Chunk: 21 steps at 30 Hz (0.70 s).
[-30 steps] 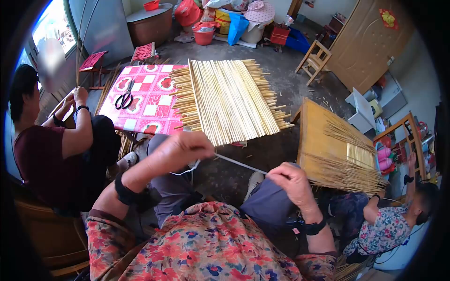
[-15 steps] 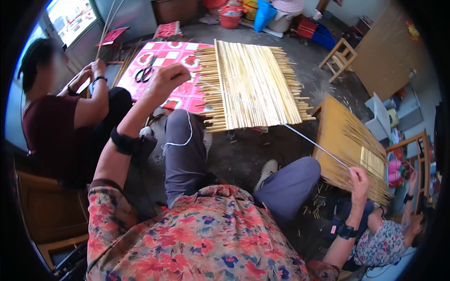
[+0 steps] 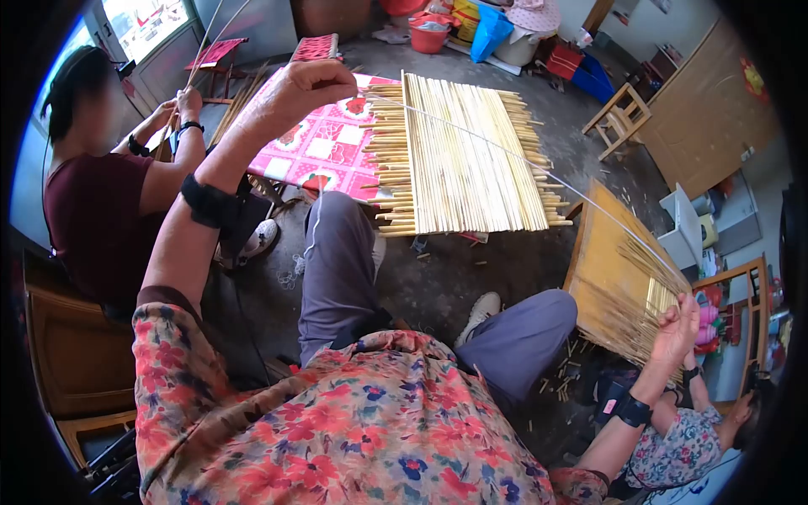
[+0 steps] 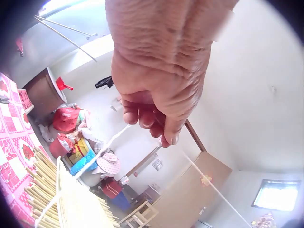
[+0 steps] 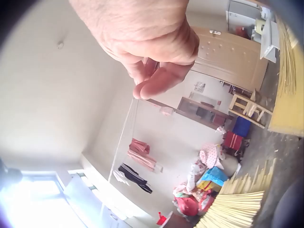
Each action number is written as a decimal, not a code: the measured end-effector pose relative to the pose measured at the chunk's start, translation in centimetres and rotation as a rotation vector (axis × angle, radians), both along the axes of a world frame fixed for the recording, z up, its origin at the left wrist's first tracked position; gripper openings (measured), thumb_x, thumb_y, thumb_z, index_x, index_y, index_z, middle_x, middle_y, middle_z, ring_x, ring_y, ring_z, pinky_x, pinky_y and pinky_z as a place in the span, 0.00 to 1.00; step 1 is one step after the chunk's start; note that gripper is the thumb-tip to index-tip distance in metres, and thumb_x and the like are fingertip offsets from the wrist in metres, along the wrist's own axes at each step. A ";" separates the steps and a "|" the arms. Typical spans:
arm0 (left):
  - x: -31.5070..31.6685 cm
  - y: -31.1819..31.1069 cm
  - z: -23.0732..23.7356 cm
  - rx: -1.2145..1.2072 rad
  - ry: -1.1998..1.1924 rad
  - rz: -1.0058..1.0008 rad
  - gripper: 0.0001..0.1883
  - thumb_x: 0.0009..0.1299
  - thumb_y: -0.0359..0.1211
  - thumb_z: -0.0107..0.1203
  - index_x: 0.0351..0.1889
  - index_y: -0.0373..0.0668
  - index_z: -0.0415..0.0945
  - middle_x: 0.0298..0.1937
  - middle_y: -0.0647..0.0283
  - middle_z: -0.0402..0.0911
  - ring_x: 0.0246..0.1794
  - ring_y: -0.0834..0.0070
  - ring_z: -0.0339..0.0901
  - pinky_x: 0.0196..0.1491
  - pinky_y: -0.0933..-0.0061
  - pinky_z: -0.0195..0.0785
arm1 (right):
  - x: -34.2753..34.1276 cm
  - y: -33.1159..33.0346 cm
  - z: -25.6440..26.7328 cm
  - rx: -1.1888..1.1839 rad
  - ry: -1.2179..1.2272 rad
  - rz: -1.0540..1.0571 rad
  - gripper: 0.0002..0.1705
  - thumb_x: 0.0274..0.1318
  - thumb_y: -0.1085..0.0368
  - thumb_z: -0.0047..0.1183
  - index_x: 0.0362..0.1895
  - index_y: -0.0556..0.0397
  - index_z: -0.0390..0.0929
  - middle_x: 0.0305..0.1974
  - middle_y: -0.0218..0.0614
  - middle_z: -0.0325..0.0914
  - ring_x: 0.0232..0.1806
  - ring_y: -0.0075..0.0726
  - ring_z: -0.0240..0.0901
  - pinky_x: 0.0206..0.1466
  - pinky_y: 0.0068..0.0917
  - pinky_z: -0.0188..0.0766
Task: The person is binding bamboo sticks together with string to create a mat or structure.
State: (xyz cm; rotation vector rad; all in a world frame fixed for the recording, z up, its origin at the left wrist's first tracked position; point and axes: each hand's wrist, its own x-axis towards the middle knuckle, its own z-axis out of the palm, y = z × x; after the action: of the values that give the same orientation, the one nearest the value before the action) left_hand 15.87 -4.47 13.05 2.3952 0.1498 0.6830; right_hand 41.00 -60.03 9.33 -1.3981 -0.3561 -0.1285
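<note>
A white string [image 3: 497, 145] stretches taut in the head view from the left hand [image 3: 290, 97] to the right hand [image 3: 676, 330]. In the left wrist view the left hand [image 4: 156, 80] has its fingers curled round the string [image 4: 107, 146], whose tail hangs down past the knee in the head view. Thumb and forefinger of the right hand [image 5: 152, 47] pinch the string [image 5: 124, 126] in the right wrist view. Beneath the taut string lies a mat of pale stalks [image 3: 471, 160], resting partly on a table with a pink checked cloth [image 3: 324, 151].
A person in a dark red top [image 3: 109, 206] sits at the left, holding long stalks. Another person in a floral shirt [image 3: 673, 442] is at the lower right, near a wooden board with thin stalks [image 3: 602, 252]. A small wooden chair [image 3: 619, 122] and red bucket [image 3: 427, 38] stand farther back.
Both hands have moved apart, the right one far outward, drawing the string out long. The left hand has risen. The head view has shifted, and the scissors are no longer visible in it.
</note>
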 end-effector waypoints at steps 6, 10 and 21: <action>-0.2 2.9 -1.4 -0.091 0.105 -0.065 0.08 0.63 0.33 0.52 0.33 0.37 0.74 0.25 0.71 0.73 0.27 0.87 0.67 0.32 0.83 0.61 | 3.0 -4.3 2.0 0.314 0.124 0.069 0.16 0.55 0.64 0.47 0.47 0.57 0.65 0.43 0.31 0.70 0.27 0.16 0.64 0.22 0.12 0.60; -0.8 4.7 -3.0 -0.052 0.165 -0.016 0.07 0.62 0.32 0.52 0.33 0.37 0.75 0.24 0.70 0.74 0.26 0.86 0.68 0.31 0.81 0.63 | 6.5 -10.9 2.1 0.582 0.220 0.282 0.20 0.57 0.65 0.43 0.53 0.60 0.61 0.45 0.36 0.70 0.34 0.21 0.67 0.27 0.15 0.64; -0.8 5.7 -6.1 0.127 0.241 -0.034 0.06 0.59 0.31 0.52 0.29 0.38 0.74 0.24 0.62 0.76 0.26 0.74 0.74 0.33 0.74 0.66 | 8.6 -21.0 1.1 0.715 0.098 -0.157 0.18 0.59 0.69 0.36 0.52 0.66 0.59 0.48 0.46 0.66 0.47 0.33 0.64 0.49 0.23 0.62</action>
State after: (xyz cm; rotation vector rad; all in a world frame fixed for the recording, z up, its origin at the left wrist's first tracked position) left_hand 15.07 1.19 6.95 2.5909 0.1706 0.3966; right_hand 49.64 -81.01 10.38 -0.7180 -0.0956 -0.2843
